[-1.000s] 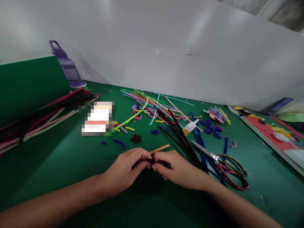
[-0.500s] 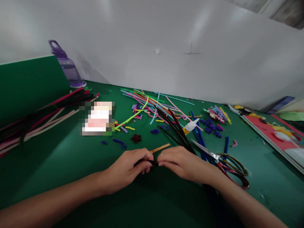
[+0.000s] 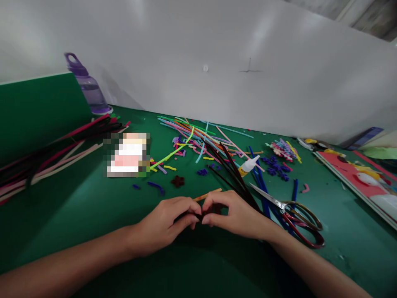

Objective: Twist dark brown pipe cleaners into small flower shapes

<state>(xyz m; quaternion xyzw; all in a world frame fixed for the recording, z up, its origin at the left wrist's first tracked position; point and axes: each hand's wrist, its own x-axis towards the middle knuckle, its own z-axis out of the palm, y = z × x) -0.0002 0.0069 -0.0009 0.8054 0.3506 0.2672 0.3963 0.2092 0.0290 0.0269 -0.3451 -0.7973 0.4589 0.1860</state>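
Fingertips pinched together, my left hand (image 3: pixel 173 219) and my right hand (image 3: pixel 232 213) meet over the near part of the green table. Between them is a short dark brown pipe cleaner piece (image 3: pixel 200 217), mostly hidden by the fingers. Just behind the hands lies a thin wooden stick (image 3: pixel 208 194). A small brown pipe cleaner flower (image 3: pixel 178 181) rests a little farther back on the left. Long dark brown pipe cleaners (image 3: pixel 237 176) run down beside my right hand, next to blue pipe cleaners (image 3: pixel 265 194). Open-bladed scissors (image 3: pixel 281 205) lie right of my right wrist.
A glue bottle (image 3: pixel 248 166) leans over the pipe cleaners. Behind are a colourful pipe cleaner pile (image 3: pixel 189 132) and purple flower shapes (image 3: pixel 276 167). A purple water bottle (image 3: pixel 91 93) stands back left, a pixelated card (image 3: pixel 127 155) before it. A red-covered book (image 3: pixel 350 169) lies right.
My right hand's fingers have arched and its fingertips have come closer to my left hand's, on the dark brown piece. My left hand has hardly moved.
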